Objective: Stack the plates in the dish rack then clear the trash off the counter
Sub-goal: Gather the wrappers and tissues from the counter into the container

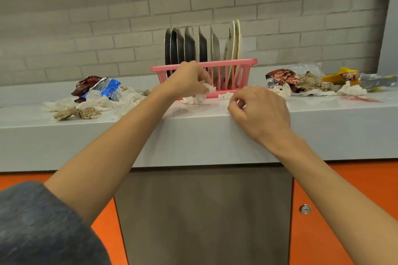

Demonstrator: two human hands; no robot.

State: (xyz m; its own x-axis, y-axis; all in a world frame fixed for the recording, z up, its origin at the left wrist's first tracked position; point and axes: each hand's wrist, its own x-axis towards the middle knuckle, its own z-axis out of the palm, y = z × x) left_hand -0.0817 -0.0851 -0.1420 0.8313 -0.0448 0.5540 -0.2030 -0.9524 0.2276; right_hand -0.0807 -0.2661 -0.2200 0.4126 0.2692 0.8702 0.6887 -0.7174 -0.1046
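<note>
Plates (202, 46) stand on edge in a pink dish rack (234, 64) at the middle of the tabletop (323, 112), near its back edge. Left hand (187, 80) has its fingers clamped on a crumpled white tissue (199, 94) just in front of the rack. Right hand (259, 109) hovers at the front edge, fingers curled together, holding nothing I can see. Wrappers and tissues (101, 94) litter the left end; more trash (310, 83) lies toward the right end. Print on the blue and red wrappers is too blurred to read.
</note>
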